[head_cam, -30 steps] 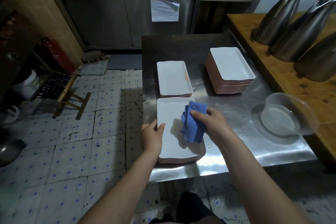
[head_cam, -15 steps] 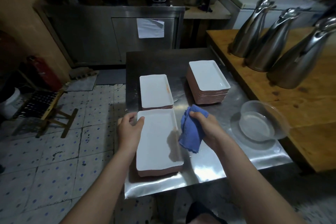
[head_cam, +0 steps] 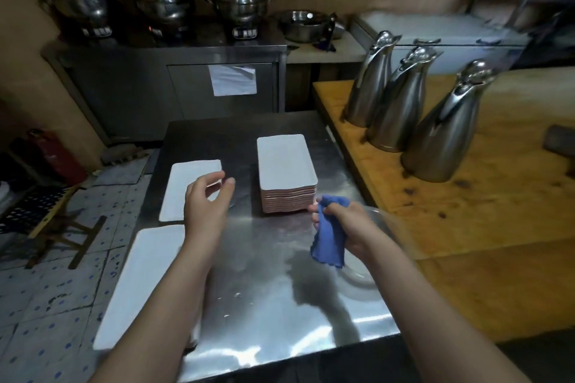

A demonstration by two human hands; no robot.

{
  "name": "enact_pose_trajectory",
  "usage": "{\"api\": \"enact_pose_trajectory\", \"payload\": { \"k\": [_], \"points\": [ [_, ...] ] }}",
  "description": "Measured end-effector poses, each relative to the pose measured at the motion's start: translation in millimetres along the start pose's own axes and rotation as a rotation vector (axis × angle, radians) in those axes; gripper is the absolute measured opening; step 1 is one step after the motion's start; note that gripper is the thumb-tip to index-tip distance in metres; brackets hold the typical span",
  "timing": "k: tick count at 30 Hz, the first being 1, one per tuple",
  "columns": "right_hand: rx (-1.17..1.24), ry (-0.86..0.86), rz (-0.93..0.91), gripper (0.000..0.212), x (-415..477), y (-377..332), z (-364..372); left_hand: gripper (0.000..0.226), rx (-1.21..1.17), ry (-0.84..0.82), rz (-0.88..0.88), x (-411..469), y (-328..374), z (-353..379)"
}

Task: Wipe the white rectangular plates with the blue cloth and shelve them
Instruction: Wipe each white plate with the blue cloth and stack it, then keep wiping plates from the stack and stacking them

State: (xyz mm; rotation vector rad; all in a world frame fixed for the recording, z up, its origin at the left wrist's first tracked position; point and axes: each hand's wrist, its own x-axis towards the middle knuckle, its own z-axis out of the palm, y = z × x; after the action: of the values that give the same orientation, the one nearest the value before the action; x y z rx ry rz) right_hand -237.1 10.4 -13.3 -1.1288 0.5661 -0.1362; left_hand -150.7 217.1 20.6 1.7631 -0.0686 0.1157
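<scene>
head view: the left hand (head_cam: 205, 202) hovers over the steel table (head_cam: 264, 289) with thumb and fingers spread apart and loosely curved, gripping nothing, just beside the far end of a low pile of white plates (head_cam: 183, 193). the right hand (head_cam: 354, 224) has its fingers clamped round the bunched blue cloth (head_cam: 328, 242), which hangs down from the fist near the front corner of the tall stack of plates (head_cam: 284, 165); the cloth touches no plate at this instant. a near plate (head_cam: 146, 283) lies along the table's left front edge, partly hidden by the left forearm. by my reading the job is somewhere in its middle: the tall stack looks like the supply yet to be wiped, and the low pile and the near plate look like finished or in-progress pieces, though the surfaces are too blurred to tell wiped from unwiped. no shelf shows in the frame and every plate in view sits on the table, so the shelving seems wholly left to do. the open left hand suggests a fresh plate is about to be fetched.
</scene>
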Motion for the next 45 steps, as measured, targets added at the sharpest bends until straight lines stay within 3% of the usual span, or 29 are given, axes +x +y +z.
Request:
{"api": "enact_pose_trajectory", "payload": {
  "k": [4, 8, 14, 25, 37, 45],
  "points": [
    [0.025, 0.015, 0.107, 0.007, 9, -21, -48, 0.014, 0.040, -0.009, 0.011, -16, 23, 51],
    [-0.104, 0.005, 0.158, 0.044, 15, -33, -77, 0.020, 0.035, -0.044, 0.063, -29, 38, 90],
    [-0.183, 0.033, 0.107, 0.048, 19, -30, -89, 0.018, 0.041, -0.112, 0.071, -38, 47, 121],
    [-0.273, 0.312, -0.031, 0.053, 31, -12, -78, 0.019, 0.087, -0.128, 0.053, -39, 53, 130],
    [-0.439, 0.424, -0.101, 0.052, 34, -10, -77, 0.017, 0.103, -0.136, 0.053, -34, 42, 127],
    [-0.253, 0.394, -0.060, 0.048, 34, -18, -75, 0.018, 0.109, -0.128, 0.045, -34, 38, 127]
  ]
}}
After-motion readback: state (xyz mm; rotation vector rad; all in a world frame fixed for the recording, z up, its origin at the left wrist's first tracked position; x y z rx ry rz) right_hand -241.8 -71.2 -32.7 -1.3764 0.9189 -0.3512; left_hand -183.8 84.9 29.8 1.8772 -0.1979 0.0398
